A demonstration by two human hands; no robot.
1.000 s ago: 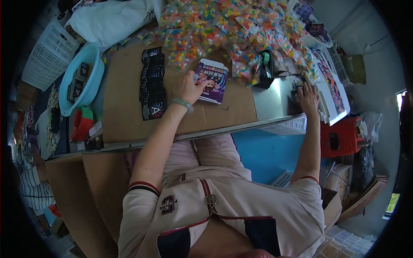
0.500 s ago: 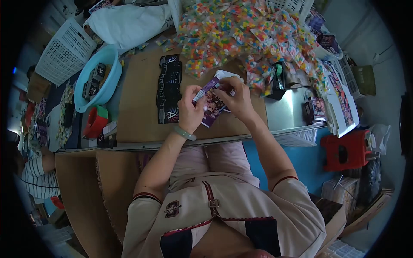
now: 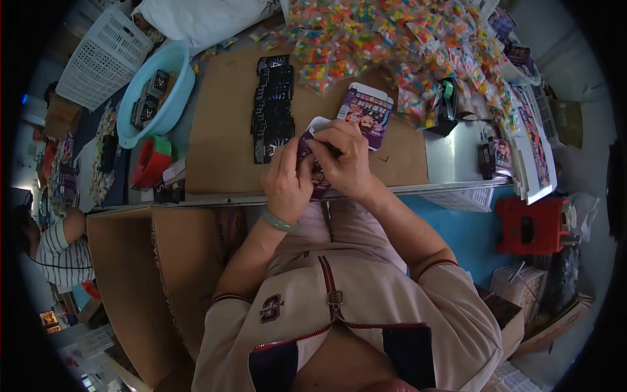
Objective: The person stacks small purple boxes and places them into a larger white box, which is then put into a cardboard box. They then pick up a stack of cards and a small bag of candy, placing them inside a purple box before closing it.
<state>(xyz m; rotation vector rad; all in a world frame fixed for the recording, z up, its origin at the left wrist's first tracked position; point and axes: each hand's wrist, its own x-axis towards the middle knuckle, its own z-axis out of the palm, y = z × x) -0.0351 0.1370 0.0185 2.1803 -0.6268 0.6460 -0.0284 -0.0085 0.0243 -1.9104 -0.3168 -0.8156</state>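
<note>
My left hand (image 3: 287, 178) is closed around the left side of a small purple printed box (image 3: 319, 178) near the table's front edge. Its white flap stands up at the far end. My right hand (image 3: 344, 158) grips the same box from the right, thumb and fingers pinched at its upper part. Both hands cover most of the box. Just beyond them, another purple printed box (image 3: 367, 116) lies on the brown cardboard sheet (image 3: 219, 140). To the left is an overlapping row of black printed pieces (image 3: 273, 108).
A big heap of colourful candy packets (image 3: 392, 46) covers the back. On the left stand a blue basin (image 3: 186, 88) and a red-green tape roll (image 3: 151, 162). A black tape dispenser (image 3: 447, 111) is at right. An open carton (image 3: 124, 274) stands below left; a person in striped sleeves (image 3: 62, 255) sits beyond.
Both hands have drawn closer to the table's front edge with the box. The other purple box now shows whole on the cardboard beyond them. The view has shifted slightly.
</note>
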